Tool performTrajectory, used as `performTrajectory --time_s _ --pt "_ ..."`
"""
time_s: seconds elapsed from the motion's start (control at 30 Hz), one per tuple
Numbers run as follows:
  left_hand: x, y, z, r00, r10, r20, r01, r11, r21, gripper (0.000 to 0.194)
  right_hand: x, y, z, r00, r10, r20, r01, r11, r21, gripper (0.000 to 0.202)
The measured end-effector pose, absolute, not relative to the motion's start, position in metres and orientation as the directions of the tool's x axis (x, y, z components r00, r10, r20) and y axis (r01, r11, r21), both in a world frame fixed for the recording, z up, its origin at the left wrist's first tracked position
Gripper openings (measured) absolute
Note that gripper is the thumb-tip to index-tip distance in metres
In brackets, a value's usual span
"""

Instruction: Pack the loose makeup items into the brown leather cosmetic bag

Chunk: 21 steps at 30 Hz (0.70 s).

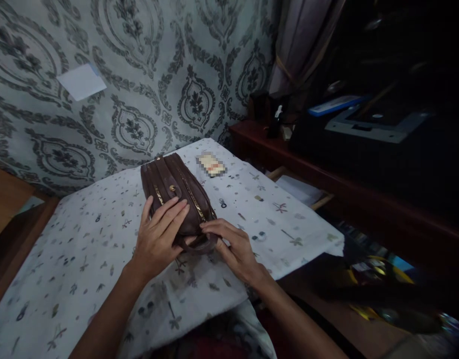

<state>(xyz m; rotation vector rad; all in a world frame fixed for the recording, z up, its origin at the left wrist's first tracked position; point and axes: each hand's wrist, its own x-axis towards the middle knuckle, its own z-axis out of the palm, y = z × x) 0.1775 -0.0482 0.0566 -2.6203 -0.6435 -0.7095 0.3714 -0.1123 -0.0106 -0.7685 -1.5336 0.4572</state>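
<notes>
A dark brown bag (184, 199) with gold zippers and a round gold stud lies on the patterned white tablecloth (113, 269). Spread over the bag's near left part is my left hand (160, 234), its fingers resting on the top. My right hand (231, 244) pinches at the near right corner, by the end of a zipper and the strap handle (203, 244). What exactly its fingertips hold is too small to tell; the zipper looks closed along its visible length.
A blurred-out flat item (212, 164) lies beyond the bag. White paper (81, 81) is on the wallpapered wall. At right stand a dark red desk (259, 137), an open drawer (298, 189) and a yellow-rimmed container (379, 271) below.
</notes>
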Motion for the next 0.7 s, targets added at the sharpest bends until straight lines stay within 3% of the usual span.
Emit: performTrajectory --time_s 0.17,0.4,0.7 --pt "0.177 -0.045 0.053 0.763 0.307 0.569 0.501 -0.837 -0.221 0.057 0.372 -0.114 -0.016 -0.040 0.663 0.747 0.265 0.728 -0.632 0.029" --pt "0.160 -0.053 0.035 0.707 0.231 0.669 0.501 -0.830 -0.244 0.051 0.376 -0.123 -0.022 0.010 0.649 0.761 0.341 0.713 -0.612 0.038" --pt "0.150 -0.066 0.027 0.734 0.280 0.619 0.535 -0.800 -0.273 0.044 0.377 -0.126 -0.019 -0.066 0.642 0.764 0.501 0.683 -0.531 0.046"
